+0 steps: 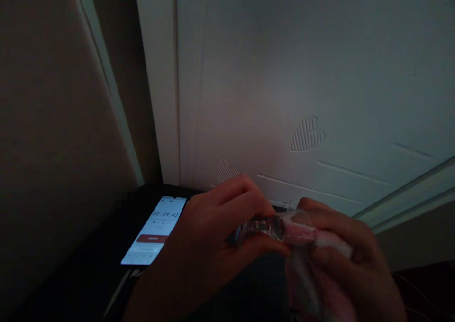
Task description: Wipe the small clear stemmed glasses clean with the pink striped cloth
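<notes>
My left hand (216,232) pinches a small clear, glassy object (265,226) between thumb and fingers. Its exact kind is hard to make out in the dim light. On the other side, my right hand (355,251) grips a soft pink and white cloth (302,234). The cloth is pressed against the right end of the clear object and partly covers it. More of the cloth hangs below my right hand. The fingers of both hands are closed.
A phone (153,229) with a lit timer screen lies on the dark surface (81,265) to the left, a white cable (117,291) near its lower end. Behind stands a white panel (249,99) with embossed hearts. A brown panel (53,123) rises at left.
</notes>
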A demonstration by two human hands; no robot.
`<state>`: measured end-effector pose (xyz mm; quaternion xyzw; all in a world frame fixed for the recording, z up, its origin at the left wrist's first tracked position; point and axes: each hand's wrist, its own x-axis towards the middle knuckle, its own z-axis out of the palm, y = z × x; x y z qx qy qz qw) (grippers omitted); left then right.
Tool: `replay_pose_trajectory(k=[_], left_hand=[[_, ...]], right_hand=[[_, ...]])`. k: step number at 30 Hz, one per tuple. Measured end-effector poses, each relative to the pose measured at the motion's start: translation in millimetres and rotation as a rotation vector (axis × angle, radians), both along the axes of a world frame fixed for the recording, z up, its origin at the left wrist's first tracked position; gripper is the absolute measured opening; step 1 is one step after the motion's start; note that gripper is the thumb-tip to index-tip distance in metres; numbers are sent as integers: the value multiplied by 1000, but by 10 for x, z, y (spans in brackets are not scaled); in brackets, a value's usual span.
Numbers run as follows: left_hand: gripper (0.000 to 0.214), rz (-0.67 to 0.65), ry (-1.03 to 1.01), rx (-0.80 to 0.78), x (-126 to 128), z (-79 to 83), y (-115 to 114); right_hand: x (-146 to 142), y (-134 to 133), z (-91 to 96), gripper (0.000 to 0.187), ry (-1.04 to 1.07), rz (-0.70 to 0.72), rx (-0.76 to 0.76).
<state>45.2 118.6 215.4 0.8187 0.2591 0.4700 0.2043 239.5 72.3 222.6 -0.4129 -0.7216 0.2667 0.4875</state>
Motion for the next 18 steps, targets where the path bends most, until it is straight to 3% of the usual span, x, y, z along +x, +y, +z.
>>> replay_pose_trajectory(k=[12, 18], left_hand=[[22, 83, 40, -4, -10, 33, -25], [22, -22, 41, -137, -39, 84, -42]], right_hand=[[-48, 20, 58, 28, 81, 44, -62], [-5, 23, -32, 25, 182, 174, -138]])
